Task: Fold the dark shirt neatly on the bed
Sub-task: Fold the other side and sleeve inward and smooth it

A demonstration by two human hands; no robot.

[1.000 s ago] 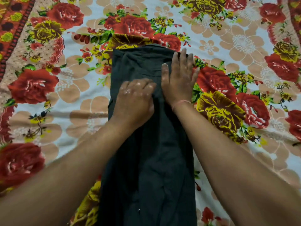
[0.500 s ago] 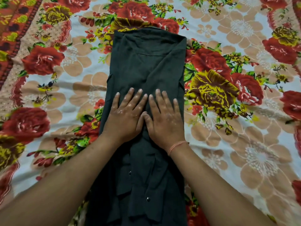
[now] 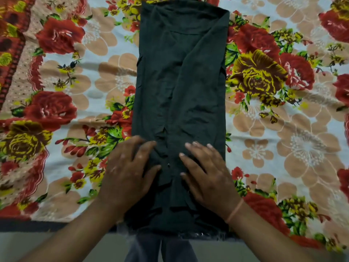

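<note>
The dark shirt (image 3: 181, 87) lies on the bed as one long narrow strip, sides folded in, collar end far from me and hem at the bed's near edge. My left hand (image 3: 128, 173) rests on the strip's lower left part with its fingers curled over the cloth near the left edge. My right hand (image 3: 207, 174) presses flat on the lower right part, fingers spread. An orange thread circles my right wrist. The cloth under both palms is hidden.
A floral bedsheet (image 3: 75, 76) with red and yellow roses covers the bed all round the shirt. The bed's near edge (image 3: 47, 226) runs along the bottom, with grey floor below and my legs under the hem.
Both hands have slid down the shirt from the collar end toward the hem, stroking the cloth flat. They now sit apart, and the left fingers have curled.
</note>
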